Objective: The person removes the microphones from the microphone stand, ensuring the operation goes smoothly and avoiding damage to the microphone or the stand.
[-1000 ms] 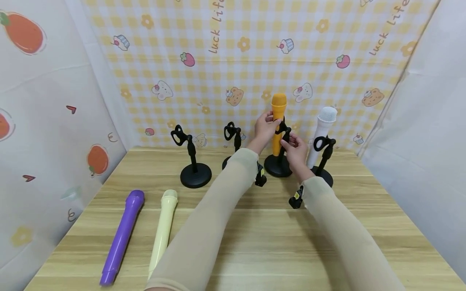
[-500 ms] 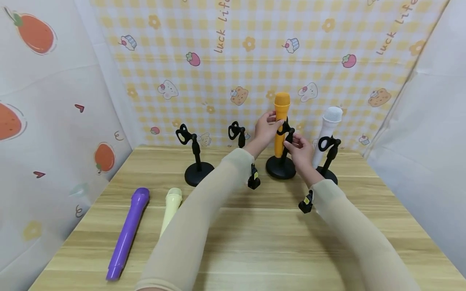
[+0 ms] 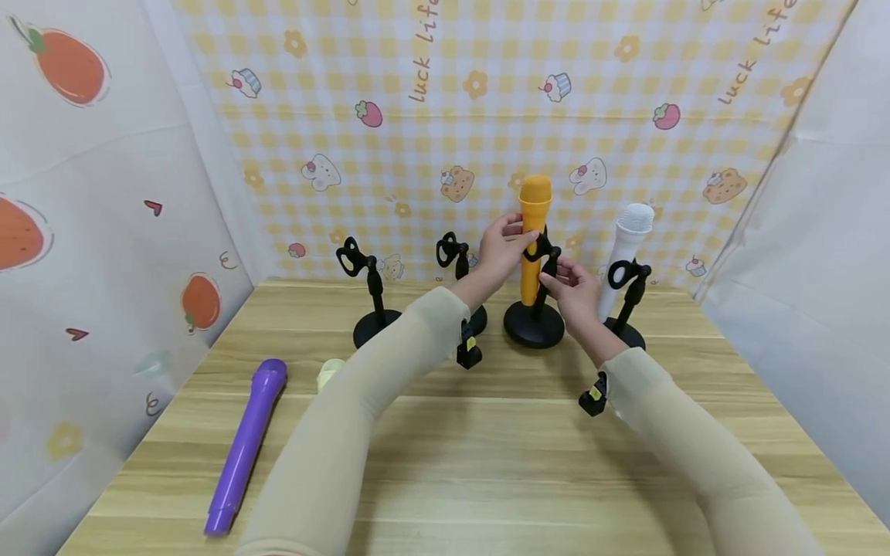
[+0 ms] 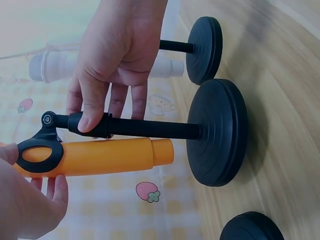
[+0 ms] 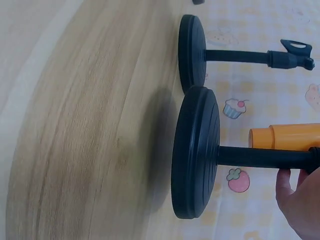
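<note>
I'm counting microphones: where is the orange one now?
In the head view, the orange microphone is right of centre and left of the white microphone, held by the left hand at the clip of the black stand the right hand grips.

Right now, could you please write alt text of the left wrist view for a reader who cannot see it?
The left hand holds an orange microphone against the clip of a black stand, while the right hand grips that stand. Behind the right hand are a white microphone and a second black stand; the picture appears turned sideways.
</note>
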A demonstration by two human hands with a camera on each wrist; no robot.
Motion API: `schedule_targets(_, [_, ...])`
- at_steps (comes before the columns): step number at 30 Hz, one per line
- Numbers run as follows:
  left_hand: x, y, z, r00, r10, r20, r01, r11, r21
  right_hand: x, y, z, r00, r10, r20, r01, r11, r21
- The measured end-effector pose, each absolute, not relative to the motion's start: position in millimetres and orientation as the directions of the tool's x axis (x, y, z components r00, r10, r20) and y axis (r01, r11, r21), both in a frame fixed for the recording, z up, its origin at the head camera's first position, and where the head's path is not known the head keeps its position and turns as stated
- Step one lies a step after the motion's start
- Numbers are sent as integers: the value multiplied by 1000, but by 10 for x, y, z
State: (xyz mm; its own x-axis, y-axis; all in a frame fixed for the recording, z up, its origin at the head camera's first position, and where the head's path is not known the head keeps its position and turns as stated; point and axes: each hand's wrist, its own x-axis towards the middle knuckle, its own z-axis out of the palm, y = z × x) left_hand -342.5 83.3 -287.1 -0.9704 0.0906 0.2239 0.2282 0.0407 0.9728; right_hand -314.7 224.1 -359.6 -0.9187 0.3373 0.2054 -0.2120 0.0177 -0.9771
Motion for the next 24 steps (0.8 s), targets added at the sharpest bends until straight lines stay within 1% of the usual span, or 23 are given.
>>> schedule_targets(6, [-3357, 787, -2867, -967, 94, 235, 237, 9, 971, -3060, 2222, -3565, -929, 307, 207, -215, 7, -977])
schedule_targets(11, [-3294, 727, -2872, -962, 102, 255, 258, 19, 966, -2993, 2202, -3551, -938, 274, 214, -214, 30, -976])
schedule_targets(17, [-3198, 648, -2869, -955, 123, 269, 274, 21, 962, -2906, 2169, -3555, -944, 244, 220, -225, 9, -974])
schedule_targets(24, [-3099, 549, -2888, -952, 134, 276, 282, 31, 959, -2800, 2124, -3546, -958, 207, 197, -199, 11, -980])
